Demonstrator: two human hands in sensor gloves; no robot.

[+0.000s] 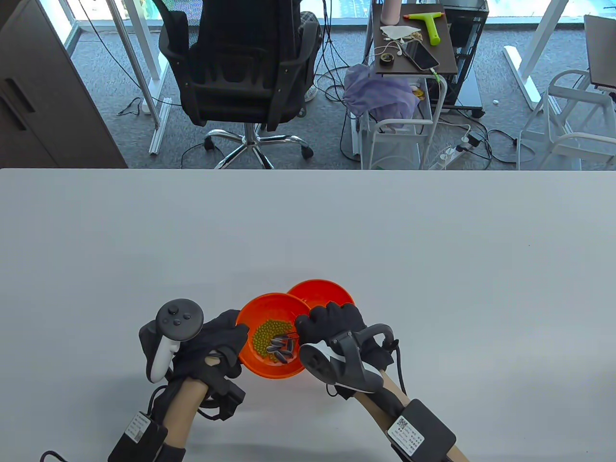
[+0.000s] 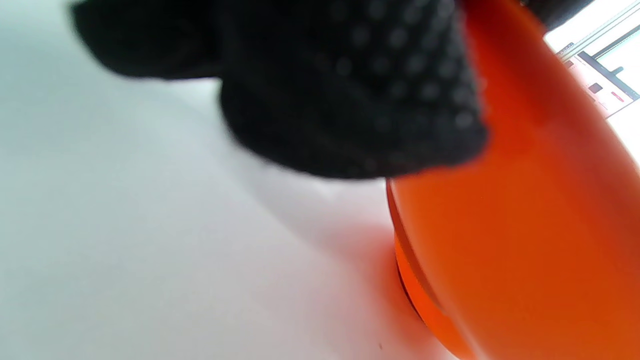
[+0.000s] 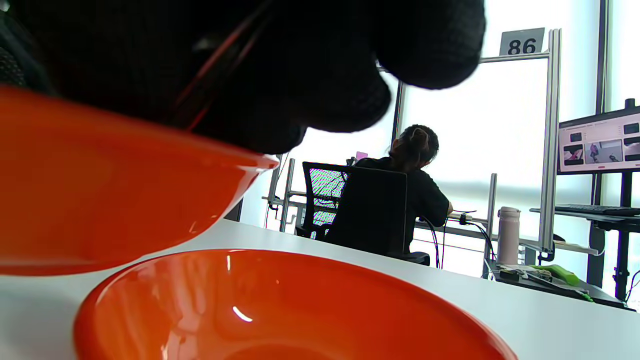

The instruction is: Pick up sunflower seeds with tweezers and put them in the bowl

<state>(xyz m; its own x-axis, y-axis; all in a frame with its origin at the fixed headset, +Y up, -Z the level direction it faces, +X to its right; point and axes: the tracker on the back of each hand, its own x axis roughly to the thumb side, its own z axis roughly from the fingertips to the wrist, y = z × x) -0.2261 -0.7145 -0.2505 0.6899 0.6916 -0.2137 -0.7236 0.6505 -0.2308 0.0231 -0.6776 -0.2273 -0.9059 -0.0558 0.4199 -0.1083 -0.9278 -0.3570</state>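
An orange bowl (image 1: 250, 313) holds green peas (image 1: 265, 334) and several dark sunflower seeds (image 1: 283, 349). My left hand (image 1: 231, 337) grips its left rim; its fingers (image 2: 350, 90) press on the bowl's outer wall (image 2: 525, 225). This bowl (image 3: 100, 200) is tilted and lifted, overlapping the rim of a second, empty orange bowl (image 1: 320, 291), which fills the bottom of the right wrist view (image 3: 280, 310). My right hand (image 1: 308, 325) hovers at the first bowl's right rim and pinches thin red tweezers (image 3: 220, 60), whose tips (image 1: 291, 334) reach over the seeds.
The white table (image 1: 433, 264) stretches wide on all sides of the bowls. Beyond its far edge stand a black office chair (image 1: 240, 62) and a cart with clutter (image 1: 414, 43).
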